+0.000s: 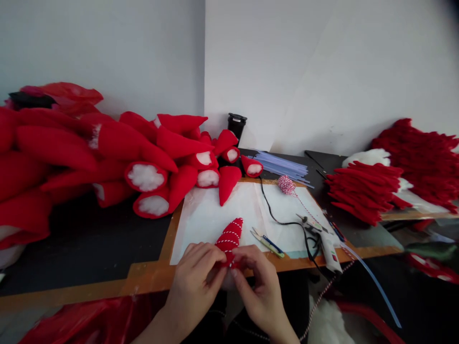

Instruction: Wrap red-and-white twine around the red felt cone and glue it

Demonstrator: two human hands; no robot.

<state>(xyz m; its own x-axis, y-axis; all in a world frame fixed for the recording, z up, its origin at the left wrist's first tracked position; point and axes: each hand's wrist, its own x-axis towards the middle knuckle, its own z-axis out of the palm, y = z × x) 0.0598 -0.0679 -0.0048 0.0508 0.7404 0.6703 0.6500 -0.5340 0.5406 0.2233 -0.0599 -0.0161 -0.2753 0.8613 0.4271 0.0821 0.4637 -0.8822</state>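
A small red felt cone (230, 237) wound with red-and-white twine points away from me, over the near edge of the white work sheet (211, 208). My left hand (197, 274) grips its wide end from the left, fingers closed. My right hand (260, 284) pinches the twine at the same end from the right. White stuffing shows between the hands. A ball of the twine (286, 184) lies at the back of the sheet. Small snips (267, 242) lie right of the cone. A white glue gun (330, 253) rests farther right with its black cord.
Stuffed red cones (125, 143) are piled at the left and back. Clear glue sticks (281, 166) and a black cup (236, 126) stand behind the sheet. Stacks of red felt (367, 191) with white stuffing are at the right. Twine hangs below the table edge.
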